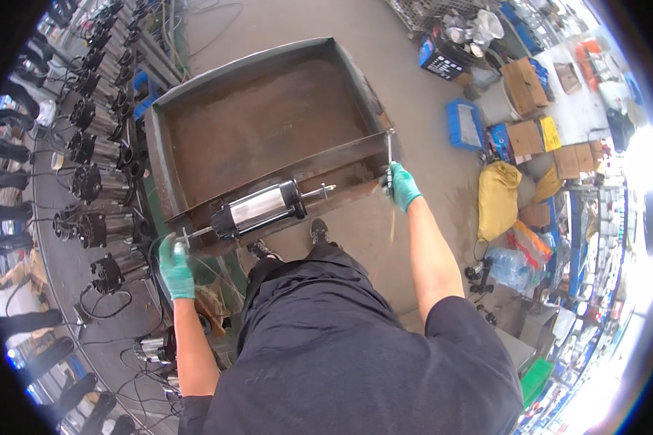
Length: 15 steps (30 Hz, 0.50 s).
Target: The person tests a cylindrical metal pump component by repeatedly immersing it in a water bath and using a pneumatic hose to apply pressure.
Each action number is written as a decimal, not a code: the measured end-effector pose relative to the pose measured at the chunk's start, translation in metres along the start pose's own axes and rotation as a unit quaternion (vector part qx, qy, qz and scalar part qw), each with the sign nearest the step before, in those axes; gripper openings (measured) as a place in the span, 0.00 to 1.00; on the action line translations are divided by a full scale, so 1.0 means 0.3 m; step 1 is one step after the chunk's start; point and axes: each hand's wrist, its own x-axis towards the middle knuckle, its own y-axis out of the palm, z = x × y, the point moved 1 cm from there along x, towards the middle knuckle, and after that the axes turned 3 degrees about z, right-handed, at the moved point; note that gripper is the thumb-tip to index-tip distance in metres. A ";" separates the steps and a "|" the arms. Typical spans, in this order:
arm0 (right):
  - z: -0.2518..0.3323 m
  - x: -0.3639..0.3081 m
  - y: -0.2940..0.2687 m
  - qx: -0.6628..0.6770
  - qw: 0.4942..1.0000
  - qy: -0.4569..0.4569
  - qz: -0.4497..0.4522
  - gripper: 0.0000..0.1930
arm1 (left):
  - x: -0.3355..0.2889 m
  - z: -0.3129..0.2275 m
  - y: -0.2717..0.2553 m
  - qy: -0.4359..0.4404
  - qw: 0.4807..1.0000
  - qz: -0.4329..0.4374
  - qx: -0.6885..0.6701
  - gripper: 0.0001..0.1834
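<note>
At 6 o'clock on the tray, tending a motor, seemingly assembled but still bare-shafted, with right grip closed around a metal tool at 4, left grip at 7 unreadable.

At the near left corner of the metal tray, whether the left grip touches the silver motor's shaft is unclear. At the tray's near right corner, the right grip partly hides a slim metal piece, too small to identify. Beyond the tray, rightward, the top edge cuts a wire basket; far right of it, shelving blurs into glare.
</note>
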 end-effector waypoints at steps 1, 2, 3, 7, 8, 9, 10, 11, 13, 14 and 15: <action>0.117 -0.081 0.036 0.174 0.971 0.074 0.143 0.16 | -0.020 -0.068 0.020 -0.020 1.000 0.008 -0.022 0.15; 0.185 -0.134 0.050 0.341 0.890 0.145 0.265 0.15 | -0.027 -0.156 0.065 -0.035 0.998 0.025 -0.051 0.15; 0.182 -0.114 0.055 0.350 0.900 0.125 0.228 0.16 | -0.022 -0.236 0.117 -0.033 0.995 0.054 -0.083 0.16; 0.332 -0.402 0.278 0.214 0.935 -0.050 0.279 0.10 | -0.018 -0.430 0.221 0.006 0.982 0.100 -0.162 0.21; 0.372 -0.528 0.311 0.142 0.930 -0.138 0.309 0.09 | -0.022 -0.503 0.240 0.008 0.979 0.112 -0.169 0.22; 0.375 -0.602 0.350 0.100 0.911 -0.188 0.353 0.08 | -0.040 -0.592 0.262 -0.033 0.976 0.100 -0.192 0.23; 0.383 -0.650 0.389 0.059 0.884 -0.246 0.393 0.08 | -0.039 -0.660 0.301 0.002 0.960 0.128 -0.249 0.23; 0.366 -0.690 0.433 -0.043 0.852 -0.379 0.358 0.10 | -0.018 -0.630 0.322 0.095 0.968 0.145 -0.180 0.26; 0.336 -0.762 0.493 -0.173 0.787 -0.488 0.335 0.12 | -0.038 -0.718 0.359 0.050 0.954 0.106 -0.275 0.20; 0.330 -0.805 0.504 -0.210 0.780 -0.468 0.359 0.13 | -0.022 -0.658 0.368 0.051 0.975 0.088 -0.200 0.18; 0.317 -0.833 0.534 -0.204 0.773 -0.472 0.371 0.13 | -0.023 -0.636 0.350 -0.002 0.956 0.106 -0.275 0.15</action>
